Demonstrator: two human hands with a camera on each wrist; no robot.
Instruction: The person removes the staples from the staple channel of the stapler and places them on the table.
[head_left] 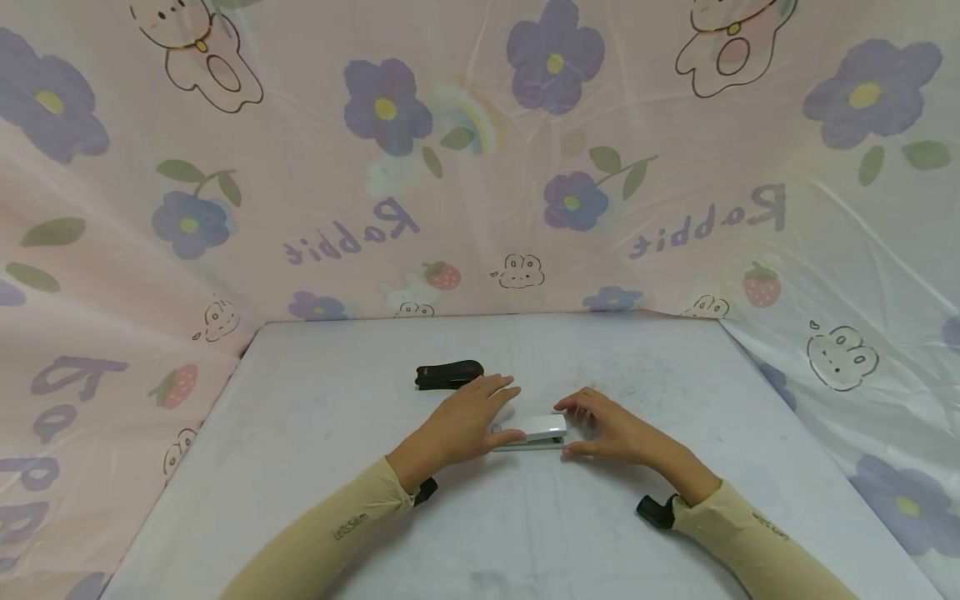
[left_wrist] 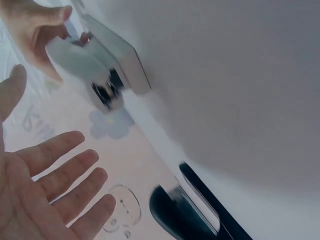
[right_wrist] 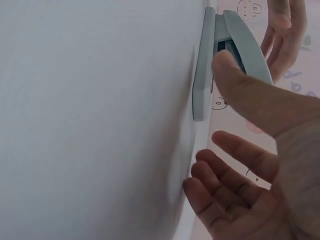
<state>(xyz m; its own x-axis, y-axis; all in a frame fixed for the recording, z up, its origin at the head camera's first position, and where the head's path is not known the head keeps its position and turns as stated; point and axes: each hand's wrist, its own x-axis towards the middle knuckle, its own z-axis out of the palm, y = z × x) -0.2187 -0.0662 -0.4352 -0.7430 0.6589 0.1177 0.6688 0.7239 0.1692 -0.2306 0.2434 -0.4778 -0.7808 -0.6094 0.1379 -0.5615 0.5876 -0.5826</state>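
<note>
A white stapler (head_left: 543, 428) lies on the white table between my two hands. My left hand (head_left: 467, 421) is at its left end, fingers spread and extended; in the left wrist view the palm (left_wrist: 30, 195) faces the camera with nothing in it. On the other side, my right hand (head_left: 611, 429) is beside the stapler's right end, its fingers loosely bent and apart from the thumb. The right wrist view has the thumb (right_wrist: 245, 90) in front of the stapler (right_wrist: 245, 45); whether it touches cannot be told. A black stapler (head_left: 448, 375) lies behind the left hand.
Behind the table (head_left: 300, 400) hangs a pink printed cloth (head_left: 480, 183) with flowers and rabbits, which also runs down both sides. Black wrist mounts (head_left: 656, 511) sit by the beige sleeves (head_left: 750, 533).
</note>
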